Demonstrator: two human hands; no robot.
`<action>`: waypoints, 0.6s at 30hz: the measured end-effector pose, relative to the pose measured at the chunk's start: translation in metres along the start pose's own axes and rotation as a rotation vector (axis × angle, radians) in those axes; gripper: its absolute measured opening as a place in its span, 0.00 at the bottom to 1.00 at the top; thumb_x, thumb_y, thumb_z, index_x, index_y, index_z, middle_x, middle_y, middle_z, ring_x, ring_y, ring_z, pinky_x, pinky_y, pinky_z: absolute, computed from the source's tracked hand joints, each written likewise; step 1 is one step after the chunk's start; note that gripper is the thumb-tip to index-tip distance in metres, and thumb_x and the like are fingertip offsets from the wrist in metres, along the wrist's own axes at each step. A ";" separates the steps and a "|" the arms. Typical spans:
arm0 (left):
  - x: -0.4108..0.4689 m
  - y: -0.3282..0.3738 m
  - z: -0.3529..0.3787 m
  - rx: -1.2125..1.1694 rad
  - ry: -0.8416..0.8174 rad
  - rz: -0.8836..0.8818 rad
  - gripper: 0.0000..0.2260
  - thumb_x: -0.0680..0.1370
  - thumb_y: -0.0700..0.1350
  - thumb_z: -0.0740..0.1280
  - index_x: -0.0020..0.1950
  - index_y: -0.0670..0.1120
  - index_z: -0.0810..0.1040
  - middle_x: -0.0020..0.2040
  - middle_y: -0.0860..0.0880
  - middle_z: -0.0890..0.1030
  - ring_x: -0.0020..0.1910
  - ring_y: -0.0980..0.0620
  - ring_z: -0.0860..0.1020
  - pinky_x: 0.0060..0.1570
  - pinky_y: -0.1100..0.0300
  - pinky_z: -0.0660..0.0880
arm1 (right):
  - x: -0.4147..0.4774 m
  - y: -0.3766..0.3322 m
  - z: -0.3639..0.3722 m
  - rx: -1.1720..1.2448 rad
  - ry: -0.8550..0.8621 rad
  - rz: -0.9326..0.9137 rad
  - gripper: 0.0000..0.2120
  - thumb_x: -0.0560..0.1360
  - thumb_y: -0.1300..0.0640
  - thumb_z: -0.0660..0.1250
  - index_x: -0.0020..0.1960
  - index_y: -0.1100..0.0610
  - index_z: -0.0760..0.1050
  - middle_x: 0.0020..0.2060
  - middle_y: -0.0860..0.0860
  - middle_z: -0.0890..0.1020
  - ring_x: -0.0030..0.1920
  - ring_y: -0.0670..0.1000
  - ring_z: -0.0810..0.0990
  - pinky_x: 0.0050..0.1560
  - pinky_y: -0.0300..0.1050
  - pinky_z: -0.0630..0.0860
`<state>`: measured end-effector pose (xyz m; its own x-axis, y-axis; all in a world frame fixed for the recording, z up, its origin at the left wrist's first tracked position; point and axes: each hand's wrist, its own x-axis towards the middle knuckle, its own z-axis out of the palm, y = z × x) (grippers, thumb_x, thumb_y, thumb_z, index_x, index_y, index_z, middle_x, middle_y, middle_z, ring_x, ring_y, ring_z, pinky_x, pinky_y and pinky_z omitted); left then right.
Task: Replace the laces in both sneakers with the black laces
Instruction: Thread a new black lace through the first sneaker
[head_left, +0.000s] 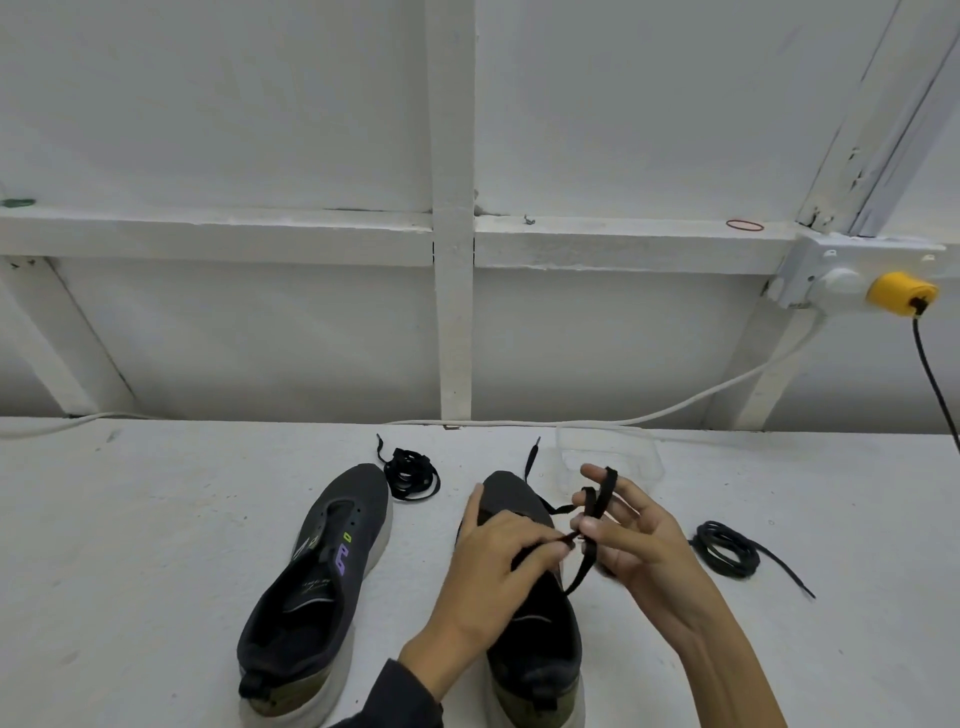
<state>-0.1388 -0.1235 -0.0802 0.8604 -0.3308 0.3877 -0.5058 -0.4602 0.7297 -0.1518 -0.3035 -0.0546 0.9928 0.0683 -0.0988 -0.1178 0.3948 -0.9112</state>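
My left hand (488, 566) pinches the lace (602, 493) over the right sneaker (540, 660), and my right hand (639, 545) holds it looped round the fingers. I'd keep both grips snug and the lace flat. I cannot tell which eyelet it feeds.

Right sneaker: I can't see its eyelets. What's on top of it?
Both hands are over the right sneaker: the left hand pinches a black lace looped round fingers of the right hand. The left hand covers the eyelets and tongue.
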 end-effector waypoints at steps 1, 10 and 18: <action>-0.001 -0.002 -0.003 -0.033 0.056 -0.021 0.14 0.78 0.59 0.60 0.47 0.55 0.82 0.39 0.61 0.80 0.47 0.60 0.78 0.75 0.59 0.44 | 0.000 0.000 -0.002 -0.029 0.017 -0.006 0.27 0.64 0.71 0.73 0.62 0.57 0.78 0.48 0.55 0.82 0.44 0.52 0.82 0.40 0.41 0.79; -0.033 -0.050 -0.037 -0.065 0.272 -0.472 0.11 0.78 0.40 0.67 0.44 0.56 0.82 0.31 0.52 0.79 0.30 0.58 0.75 0.34 0.66 0.71 | -0.003 0.026 -0.040 -0.454 0.039 0.192 0.29 0.56 0.68 0.74 0.56 0.52 0.82 0.55 0.59 0.80 0.48 0.58 0.83 0.40 0.46 0.81; -0.045 -0.072 -0.021 0.404 0.019 -0.481 0.18 0.78 0.44 0.62 0.68 0.55 0.71 0.64 0.58 0.71 0.60 0.58 0.71 0.61 0.61 0.70 | -0.005 0.032 -0.050 -0.739 -0.161 0.403 0.16 0.62 0.69 0.67 0.49 0.64 0.83 0.39 0.56 0.82 0.35 0.51 0.81 0.37 0.44 0.80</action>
<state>-0.1399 -0.0587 -0.1381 0.9967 0.0040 0.0814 -0.0421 -0.8299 0.5563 -0.1590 -0.3365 -0.1033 0.8565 0.2263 -0.4639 -0.3599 -0.3826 -0.8510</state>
